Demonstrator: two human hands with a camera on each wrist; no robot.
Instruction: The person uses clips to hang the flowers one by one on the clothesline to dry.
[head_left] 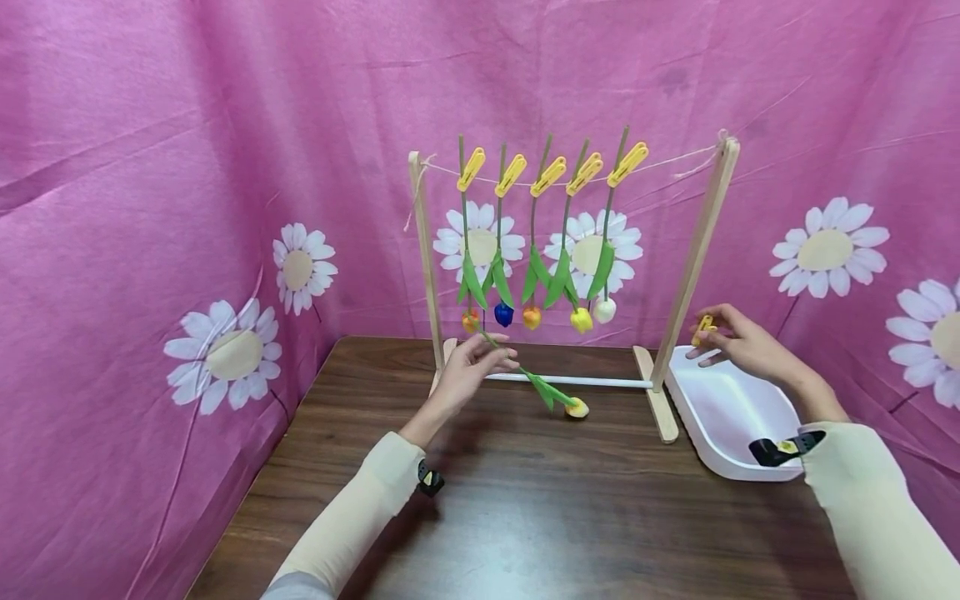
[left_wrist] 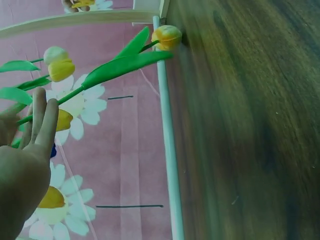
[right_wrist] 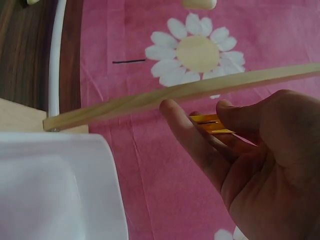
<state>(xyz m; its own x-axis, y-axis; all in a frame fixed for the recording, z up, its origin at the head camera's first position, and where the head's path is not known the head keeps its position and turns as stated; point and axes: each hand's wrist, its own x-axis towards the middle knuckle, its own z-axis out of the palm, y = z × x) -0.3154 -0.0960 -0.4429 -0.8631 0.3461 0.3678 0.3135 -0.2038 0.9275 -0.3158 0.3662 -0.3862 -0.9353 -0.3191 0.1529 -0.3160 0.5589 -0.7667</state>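
My left hand [head_left: 471,372] pinches the green stem of an artificial tulip [head_left: 576,407], whose pale yellow bloom points down to the right above the table. In the left wrist view that tulip [left_wrist: 167,38] slants across in front of the white bar. My right hand [head_left: 742,343] holds a yellow clothespin [head_left: 703,330] over the near end of the white basin; the right wrist view shows this clothespin [right_wrist: 212,123] between thumb and fingers. Several tulips hang head down from a string [head_left: 675,158], each held by a yellow clothespin [head_left: 550,177].
A wooden frame [head_left: 693,258] with a white crossbar [head_left: 577,381] carries the string. Right of it stands a white basin [head_left: 731,408]. Under all of it lies a brown wooden table [head_left: 525,517]. Pink cloth [head_left: 360,125] with white daisies surrounds it at the back and sides.
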